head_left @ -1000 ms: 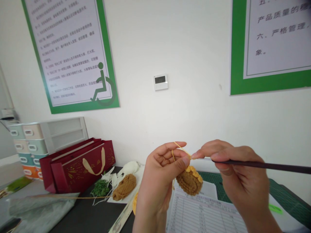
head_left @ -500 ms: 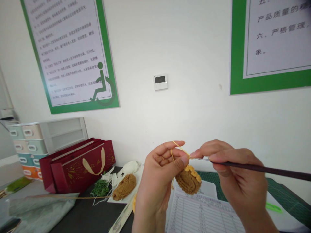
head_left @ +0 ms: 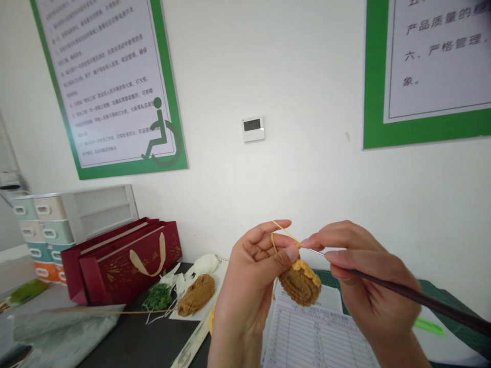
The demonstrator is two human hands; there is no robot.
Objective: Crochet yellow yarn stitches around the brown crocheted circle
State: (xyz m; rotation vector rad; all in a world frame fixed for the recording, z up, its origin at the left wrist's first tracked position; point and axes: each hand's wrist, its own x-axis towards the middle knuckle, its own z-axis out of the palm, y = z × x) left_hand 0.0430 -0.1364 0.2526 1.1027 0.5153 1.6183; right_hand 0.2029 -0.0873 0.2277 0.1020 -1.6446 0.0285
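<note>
My left hand (head_left: pixel 261 271) pinches the upper edge of a round brown crochet piece (head_left: pixel 299 286) with a yellow border. Yellow yarn (head_left: pixel 283 228) runs over its raised index finger and down to the stitches. My right hand (head_left: pixel 372 281) is closed on a crochet hook (head_left: pixel 414 296) with a dark handle and a thin metal shaft. The hook's tip meets the yellow yarn beside my left thumb; the fingertips hide the stitch itself.
Brown yarn (head_left: pixel 197 295), green yarn (head_left: pixel 157 296) and white yarn (head_left: pixel 206 264) lie left on the dark table (head_left: pixel 134 337). Behind stand a red gift bag (head_left: pixel 126 260) and a drawer unit (head_left: pixel 49 230). Printed sheets (head_left: pixel 318 337) and a green cutting mat (head_left: pixel 441 296) lie under my hands.
The hook has tilted, its handle end dropping lower at the right, and more of its metal shaft shows. The crochet piece has shifted slightly to the right.
</note>
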